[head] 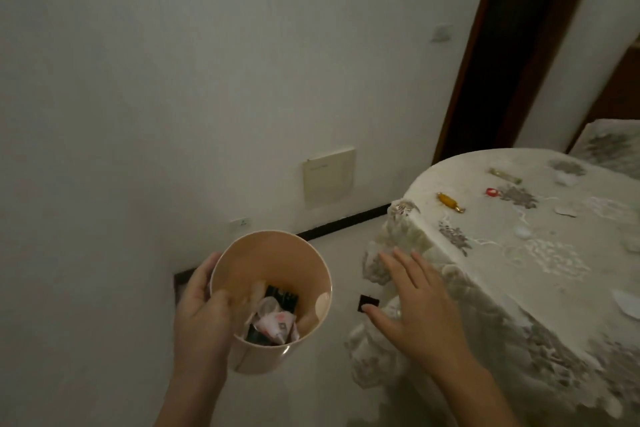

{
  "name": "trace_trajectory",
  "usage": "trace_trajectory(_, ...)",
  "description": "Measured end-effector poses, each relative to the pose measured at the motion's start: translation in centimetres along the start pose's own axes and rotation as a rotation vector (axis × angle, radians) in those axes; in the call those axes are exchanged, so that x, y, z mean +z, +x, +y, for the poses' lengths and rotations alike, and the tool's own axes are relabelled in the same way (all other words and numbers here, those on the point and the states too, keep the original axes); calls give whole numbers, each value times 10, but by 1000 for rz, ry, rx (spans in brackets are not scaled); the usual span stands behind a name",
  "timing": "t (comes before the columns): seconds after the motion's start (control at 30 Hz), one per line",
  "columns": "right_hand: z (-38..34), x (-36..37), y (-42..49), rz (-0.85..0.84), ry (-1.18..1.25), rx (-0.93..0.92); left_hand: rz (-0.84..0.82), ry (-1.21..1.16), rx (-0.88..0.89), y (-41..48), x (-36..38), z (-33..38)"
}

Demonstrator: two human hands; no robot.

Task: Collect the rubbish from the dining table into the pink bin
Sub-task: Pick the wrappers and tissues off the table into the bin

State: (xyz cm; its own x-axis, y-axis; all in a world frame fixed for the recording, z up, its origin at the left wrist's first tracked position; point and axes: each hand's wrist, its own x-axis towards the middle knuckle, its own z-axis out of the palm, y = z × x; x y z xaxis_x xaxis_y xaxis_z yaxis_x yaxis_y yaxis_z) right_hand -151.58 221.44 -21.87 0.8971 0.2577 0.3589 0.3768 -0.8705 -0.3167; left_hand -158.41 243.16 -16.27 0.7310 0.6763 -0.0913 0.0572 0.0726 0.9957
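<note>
Meanwhile the left hand grips the pink bin holding wrappers, while the right hand, open and empty, hovers just beside the bench.

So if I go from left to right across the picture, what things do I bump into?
Left hand → pink bin → small dark square → right hand → yellow sweet → red wrapper, on the table.
</note>
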Motion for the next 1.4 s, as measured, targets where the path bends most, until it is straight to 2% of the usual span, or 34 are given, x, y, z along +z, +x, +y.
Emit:
trace_trajectory(0.17,9,45,92,30,7,61,-86,-12,-38,110,54,1)
trace_trajectory(0.37,35,86,227,74,-10,133,-210,16,7,245,141,13)
trace_trajectory(0.6,79,103,311,119,-117,332,-407,17,-14,344,242,23)
trace_trajectory(0.8,131,120,355,122,-140,560,-634,18,-61,409,342,14)
trace_trajectory(0.9,159,131,375,182,-162,695,-788,19,-56,432,396,11)
trace_trajectory(1.1,214,150,406,201,-195,994,-1095,126,-83,474,508,0)
trace_trajectory(1.2,239,157,405,214,-213,1122,-1172,182,-66,480,547,-6)
trace_trajectory(1.4,286,183,387,25,-280,1340,-1327,264,-42,479,606,-19)
